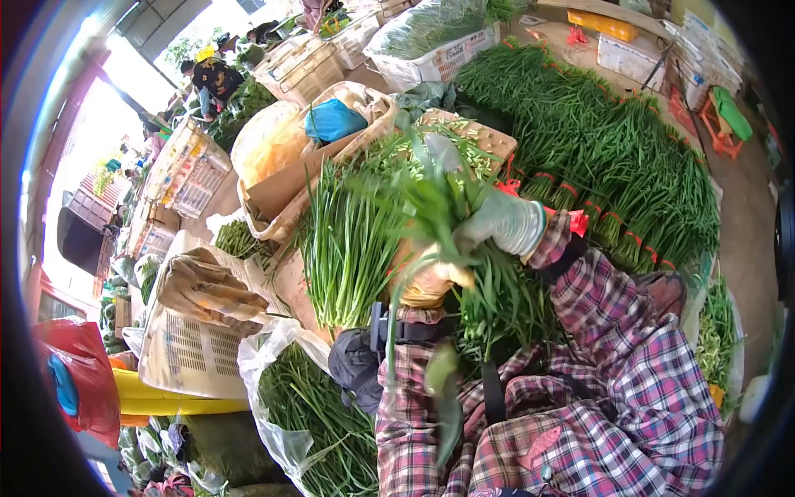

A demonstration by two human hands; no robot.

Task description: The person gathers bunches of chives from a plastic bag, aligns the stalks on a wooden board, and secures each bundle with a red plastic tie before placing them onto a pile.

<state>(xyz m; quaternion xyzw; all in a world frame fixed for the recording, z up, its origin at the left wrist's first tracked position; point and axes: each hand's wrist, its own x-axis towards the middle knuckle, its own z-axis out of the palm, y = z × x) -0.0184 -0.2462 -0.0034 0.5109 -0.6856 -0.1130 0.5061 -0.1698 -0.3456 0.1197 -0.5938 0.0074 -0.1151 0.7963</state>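
Observation:
My right hand [507,222], in a pale whitish-green glove, is closed round a bunch of long green chives [435,199], whose leaves are smeared by motion. Just below it, my left hand [431,277] wears a yellowish glove, and its fingers curl round the lower part of the same greens. To the left of my hands lies a pile of long chives [348,248] with pale stalks. More loose greens [505,311] hang over my lap beneath the right hand. Red ties [577,222] show just behind the right wrist. A blurred leaf [447,398] drops in front of my left sleeve.
Many tied green bundles [596,141] spread at upper right. Left stand a cream plastic crate [195,356] with a brown cloth [207,286], and a basket [373,103] with a blue bag [334,122]. A clear bag of greens [319,422] sits low left. Another person [217,79] is far back.

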